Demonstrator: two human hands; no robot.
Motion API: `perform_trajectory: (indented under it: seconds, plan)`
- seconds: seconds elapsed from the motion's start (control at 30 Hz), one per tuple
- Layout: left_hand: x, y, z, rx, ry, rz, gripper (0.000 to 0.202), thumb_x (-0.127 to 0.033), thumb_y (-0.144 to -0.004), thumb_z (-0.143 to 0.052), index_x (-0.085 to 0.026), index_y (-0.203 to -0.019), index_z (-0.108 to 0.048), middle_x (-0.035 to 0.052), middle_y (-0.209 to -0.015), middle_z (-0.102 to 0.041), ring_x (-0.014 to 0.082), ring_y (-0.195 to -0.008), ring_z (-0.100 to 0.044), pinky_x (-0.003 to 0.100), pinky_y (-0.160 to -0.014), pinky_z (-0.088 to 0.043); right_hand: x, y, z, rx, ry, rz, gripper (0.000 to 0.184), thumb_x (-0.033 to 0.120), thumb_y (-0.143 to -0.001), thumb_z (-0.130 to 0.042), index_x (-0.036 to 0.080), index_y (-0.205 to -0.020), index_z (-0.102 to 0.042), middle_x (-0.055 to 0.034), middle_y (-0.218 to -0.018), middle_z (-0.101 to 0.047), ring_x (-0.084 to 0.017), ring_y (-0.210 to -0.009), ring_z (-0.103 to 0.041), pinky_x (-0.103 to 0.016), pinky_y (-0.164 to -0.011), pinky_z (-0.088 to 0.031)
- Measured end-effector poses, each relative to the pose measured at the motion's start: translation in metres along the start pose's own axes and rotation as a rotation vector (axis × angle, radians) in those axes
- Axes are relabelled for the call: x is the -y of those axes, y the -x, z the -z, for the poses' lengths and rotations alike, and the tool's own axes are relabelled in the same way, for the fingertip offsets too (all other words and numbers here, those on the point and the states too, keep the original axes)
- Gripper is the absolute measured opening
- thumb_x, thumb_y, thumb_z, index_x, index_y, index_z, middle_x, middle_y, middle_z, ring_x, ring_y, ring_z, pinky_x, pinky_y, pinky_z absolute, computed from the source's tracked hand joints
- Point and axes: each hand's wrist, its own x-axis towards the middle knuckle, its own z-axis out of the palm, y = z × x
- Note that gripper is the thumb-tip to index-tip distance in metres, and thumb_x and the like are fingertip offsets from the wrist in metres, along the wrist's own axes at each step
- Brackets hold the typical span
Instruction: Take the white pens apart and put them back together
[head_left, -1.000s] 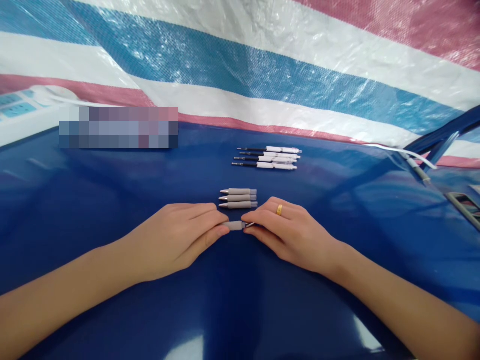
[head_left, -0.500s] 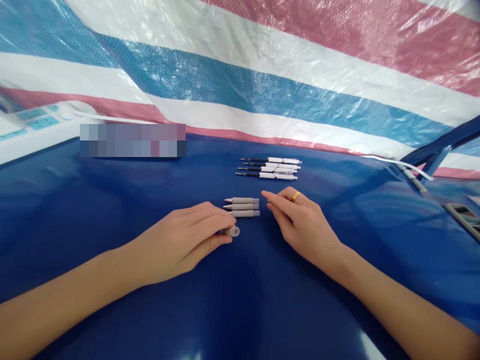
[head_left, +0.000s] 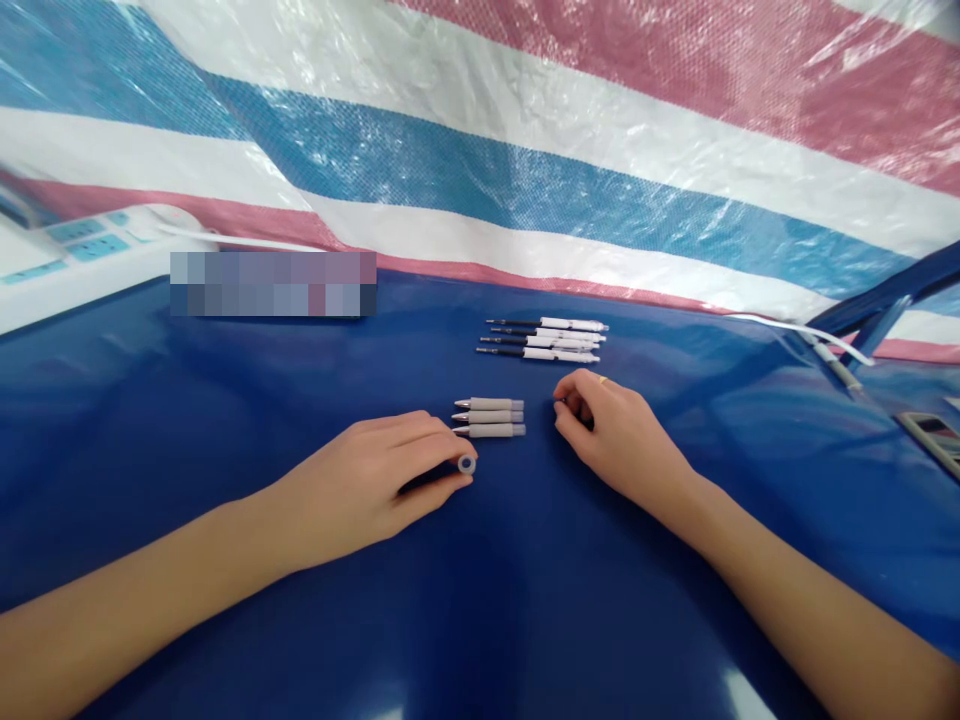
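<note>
On the blue table [head_left: 225, 420], 4 white pens [head_left: 541, 340] lie far and 3 grey-gripped pen fronts [head_left: 489, 417] lie nearer. Your left hand [head_left: 360, 485] pinches a short grey pen grip [head_left: 466, 464] between thumb and fingers, just near those fronts. Your right hand [head_left: 619, 432] rests just right of them, its fingers [head_left: 571, 402] curled together; whether they pinch anything cannot be told.

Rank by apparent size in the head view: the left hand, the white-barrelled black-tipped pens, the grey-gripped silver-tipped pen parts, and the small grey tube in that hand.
1. Left hand
2. White-barrelled black-tipped pens
3. Grey-gripped silver-tipped pen parts
4. Small grey tube, seen end-on, so its length is unsure.
</note>
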Motion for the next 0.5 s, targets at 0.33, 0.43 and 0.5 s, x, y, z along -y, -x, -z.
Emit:
perform_trajectory:
  seconds: [0.33,0.43,0.5]
  plan:
    - [0.002,0.001,-0.003,0.011,-0.094,-0.006,0.010,-0.023,-0.095,-0.051,-0.019,-0.093,-0.060,-0.0009,-0.077,-0.059,0.0134,-0.073,-0.055,0.027,-0.074,-0.043,-0.003,-0.001,0.001,-0.142,0.014,0.082,0.016,0.022,-0.090,-0.056,0.017,-0.104,-0.059,-0.0065,-0.093,-0.061,-0.021,-0.086,-0.059,-0.034,-0.074,-0.048]
    - [0.001,0.000,-0.002,0.006,-0.114,-0.006,0.011,-0.023,-0.095,-0.051,-0.019,-0.088,-0.058,-0.0019,-0.075,-0.057,0.0127,-0.071,-0.053,0.027,-0.073,-0.042,0.009,0.006,0.003,-0.175,-0.032,0.242,0.016,0.022,-0.092,-0.053,0.017,-0.105,-0.060,-0.0075,-0.098,-0.061,-0.020,-0.091,-0.059,-0.033,-0.081,-0.050]
    - [0.001,-0.001,-0.002,-0.003,-0.127,-0.008,0.014,-0.024,-0.095,-0.051,-0.018,-0.083,-0.056,-0.0023,-0.074,-0.056,0.0124,-0.069,-0.052,0.026,-0.072,-0.041,0.016,0.011,0.001,-0.119,-0.065,0.378,0.018,0.022,-0.094,-0.051,0.017,-0.109,-0.060,-0.0087,-0.105,-0.060,-0.019,-0.095,-0.058,-0.033,-0.086,-0.050]
